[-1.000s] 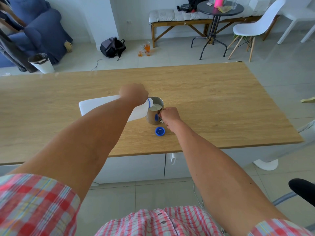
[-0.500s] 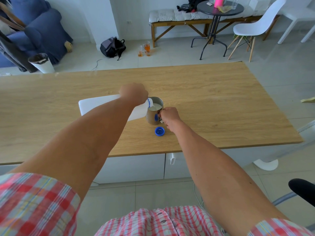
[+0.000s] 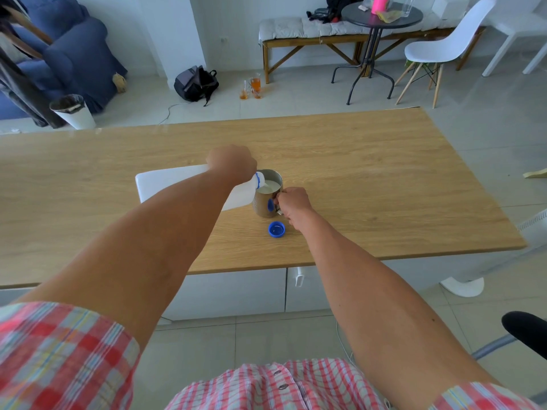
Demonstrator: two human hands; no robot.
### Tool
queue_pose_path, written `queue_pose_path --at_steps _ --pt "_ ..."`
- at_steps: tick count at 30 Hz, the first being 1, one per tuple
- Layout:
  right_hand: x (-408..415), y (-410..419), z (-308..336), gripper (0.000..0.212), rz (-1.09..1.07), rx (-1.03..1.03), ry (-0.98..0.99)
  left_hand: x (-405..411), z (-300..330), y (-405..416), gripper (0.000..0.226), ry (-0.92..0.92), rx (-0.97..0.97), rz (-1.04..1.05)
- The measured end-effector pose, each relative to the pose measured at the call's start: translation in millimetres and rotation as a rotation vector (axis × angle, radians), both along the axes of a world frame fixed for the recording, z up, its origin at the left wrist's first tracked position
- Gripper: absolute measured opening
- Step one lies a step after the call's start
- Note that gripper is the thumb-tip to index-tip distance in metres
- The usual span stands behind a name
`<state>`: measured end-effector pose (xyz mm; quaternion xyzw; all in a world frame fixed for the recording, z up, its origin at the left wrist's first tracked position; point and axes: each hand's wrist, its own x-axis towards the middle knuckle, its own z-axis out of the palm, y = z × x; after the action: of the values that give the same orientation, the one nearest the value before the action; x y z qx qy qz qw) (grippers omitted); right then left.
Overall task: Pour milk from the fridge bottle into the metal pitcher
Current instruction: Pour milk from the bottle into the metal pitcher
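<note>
Wooden table (image 3: 384, 173): bottle (image 3: 177, 187) near-horizontal, mouth rightward over pitcher (image 3: 266, 202); hands grasping bottle and pitcher handle.

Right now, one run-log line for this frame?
phase: pouring | left hand: grips tilted milk bottle, mouth over metal pitcher | right hand: holds pitcher handle | blue cap: on table
</note>
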<state>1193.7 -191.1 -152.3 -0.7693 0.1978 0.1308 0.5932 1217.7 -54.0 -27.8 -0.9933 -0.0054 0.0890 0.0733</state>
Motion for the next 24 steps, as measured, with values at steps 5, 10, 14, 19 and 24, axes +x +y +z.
queue_pose_path --at_steps 5,10,14,19,24 --pt "0 -1 1 0.022 0.01 -0.002 -0.008 0 0 0 0.02 -0.01 -0.008 0.0" --pt "0 -1 0 0.024 0.002 -0.005 -0.007 -1 0 0 0.021 -0.013 -0.024 0.008" --pt "-1 -1 2 0.024 0.003 -0.013 -0.001 -4 -2 6 0.019 -0.018 -0.096 0.044" --pt "-2 -2 3 0.026 0.01 -0.075 -0.005 -12 -10 18 0.023 -0.048 -0.248 0.149" --pt "-8 0 11 0.025 0.002 -0.101 0.013 -25 -22 31 0.025 -0.068 -0.47 0.296"
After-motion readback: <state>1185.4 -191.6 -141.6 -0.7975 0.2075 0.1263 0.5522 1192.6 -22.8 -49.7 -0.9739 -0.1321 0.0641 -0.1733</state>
